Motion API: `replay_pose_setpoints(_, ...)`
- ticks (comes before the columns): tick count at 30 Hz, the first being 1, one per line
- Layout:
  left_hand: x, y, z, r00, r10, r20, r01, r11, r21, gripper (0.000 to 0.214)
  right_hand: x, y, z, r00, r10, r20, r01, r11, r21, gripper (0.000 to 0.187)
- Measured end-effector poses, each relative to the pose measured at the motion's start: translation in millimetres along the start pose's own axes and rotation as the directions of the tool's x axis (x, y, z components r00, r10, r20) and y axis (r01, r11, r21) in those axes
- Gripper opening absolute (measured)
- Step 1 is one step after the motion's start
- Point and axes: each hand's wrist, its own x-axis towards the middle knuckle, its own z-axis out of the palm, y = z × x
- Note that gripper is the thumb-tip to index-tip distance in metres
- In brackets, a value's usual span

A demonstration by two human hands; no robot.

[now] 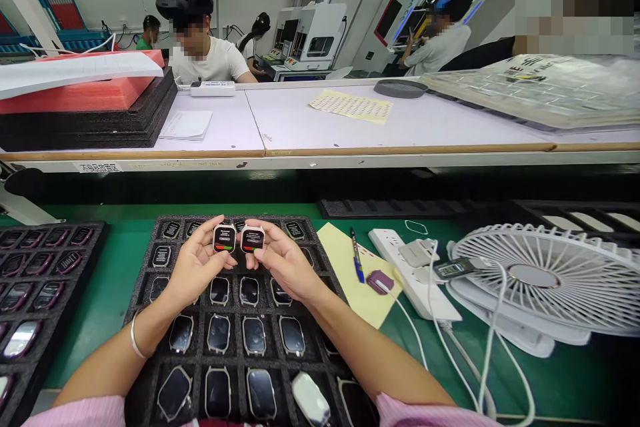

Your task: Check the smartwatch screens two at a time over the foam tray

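Observation:
My left hand point(203, 260) is closed on a smartwatch point(225, 238) by its edges, and its screen is lit with small text and a green and red bar. Beside it, a second smartwatch point(252, 239) with a similar lit screen sits between the thumb and fingers of my right hand point(280, 257). The two watches are held side by side, faces toward me. Below them lies a black foam tray point(197, 373) with several watch bodies in its slots, most with dark screens. One slot holds a white piece point(310, 399).
To the left lies another foam tray point(65, 293) of purple-rimmed watches. On the right are yellow paper point(337, 257), a pen point(357, 255), a purple charger block point(380, 281), a power strip point(415, 273), white cables and a fan point(540, 277). A raised shelf point(300, 127) crosses ahead; people sit beyond it.

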Motion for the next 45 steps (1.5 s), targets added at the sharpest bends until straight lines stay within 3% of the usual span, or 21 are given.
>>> replay_pose_setpoints(10, -2.9, -1.5, 0.9, 0.998, 0.064, -0.003, -0.064, 0.997, 0.03, 0.055, -1.7, 2.1, -1.0, 0.998, -0.05, 0.026, 0.051, 0.998, -0.035, 0.046)
replay_pose_setpoints(18, -3.9, 0.7, 3.1, 0.996, 0.088, 0.007, -0.089, 0.995, 0.047, 0.053, -2.9, -0.2, 0.8, 1.0, -0.024, 0.007, 0.025, 0.999, -0.045, 0.044)
replay_pose_setpoints(45, -6.9, 0.7, 6.2, 0.996, 0.082, -0.015, -0.081, 0.995, 0.056, 0.048, -3.0, -1.1, 2.3, 1.0, -0.027, 0.008, 0.028, 0.999, -0.023, 0.042)
